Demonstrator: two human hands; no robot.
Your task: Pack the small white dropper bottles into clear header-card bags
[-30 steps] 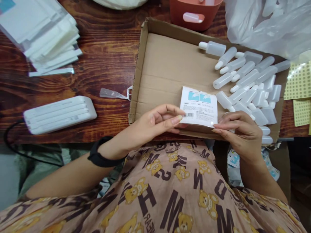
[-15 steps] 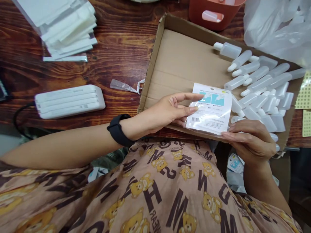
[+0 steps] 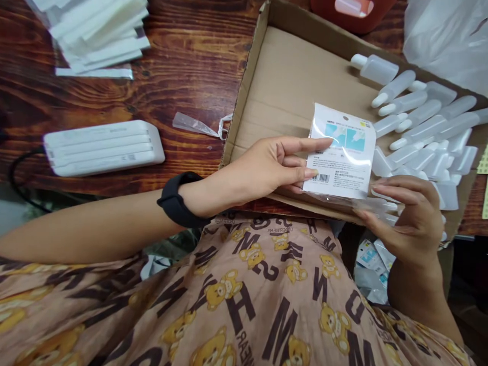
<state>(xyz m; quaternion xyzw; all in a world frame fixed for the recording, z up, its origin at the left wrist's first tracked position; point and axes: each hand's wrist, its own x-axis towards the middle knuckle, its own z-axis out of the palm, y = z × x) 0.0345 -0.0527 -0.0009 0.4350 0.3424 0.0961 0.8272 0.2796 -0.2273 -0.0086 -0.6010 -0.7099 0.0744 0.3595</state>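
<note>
My left hand pinches the left edge of a clear plastic packet with a white card, blue pictures and a barcode, held over the near edge of a shallow cardboard box. My right hand is closed on a small white bottle that lies at the packet's lower edge. Whether the bottle's tip is inside the packet I cannot tell. A black band sits on my left wrist.
Several small white bottles lie in the box's right half. On the wooden table are a white power bank, a stack of white packets, a clear plastic scrap, a red basket and a plastic bag. More packets lie below the table edge.
The packet has been lifted and tilted up towards me, so its printed side now faces me. My right hand has left the packet's corner and now holds a bottle at its lower edge.
</note>
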